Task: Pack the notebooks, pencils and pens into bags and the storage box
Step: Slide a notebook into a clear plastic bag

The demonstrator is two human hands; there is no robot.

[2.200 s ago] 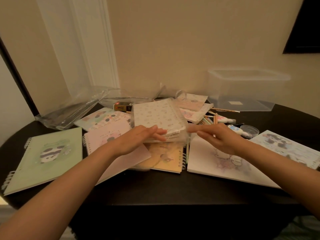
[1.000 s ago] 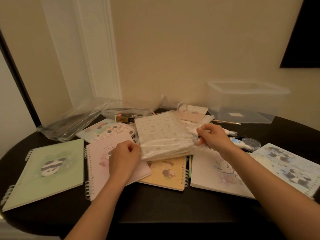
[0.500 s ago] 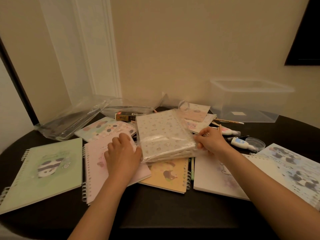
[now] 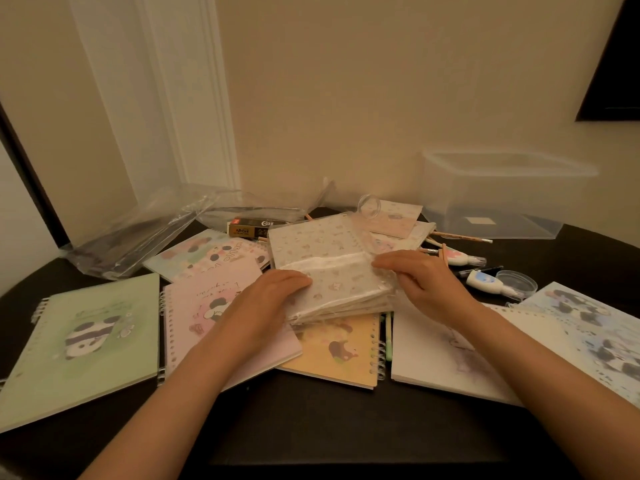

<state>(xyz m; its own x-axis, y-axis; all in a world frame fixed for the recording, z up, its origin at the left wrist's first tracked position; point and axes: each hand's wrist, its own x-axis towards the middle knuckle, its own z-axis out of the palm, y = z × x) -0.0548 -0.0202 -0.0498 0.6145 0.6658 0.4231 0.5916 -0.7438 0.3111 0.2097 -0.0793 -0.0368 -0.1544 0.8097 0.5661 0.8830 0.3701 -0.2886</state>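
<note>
The packing looks to be at an early stage. One stack of small patterned notebooks already sits inside a clear bag in the middle of the counter, lying on top of other notebooks. The bag's flap seems folded over the stack, but I cannot tell whether it is sealed.

Much is left. The storage box at the back right appears to hold nothing. More clear bags lie crumpled at the back left. Around the bagged stack lie loose:
- a green panda notebook
- a pink notebook
- a yellow notebook
- a white notebook
- a blue notebook

Pencils and correction tapes lie near the box.

The left hand rests on the bag's near left corner, its fingers held together and lying on the plastic. The right hand lies on the bag's right side, its fingers straight and close together, pointing left along the folded flap. Neither hand plainly pinches the bag, and both seem to press it flat. The bagged stack sits directly under and between both sets of fingers, touching them, so the step in hand is probably closing this bag
</note>
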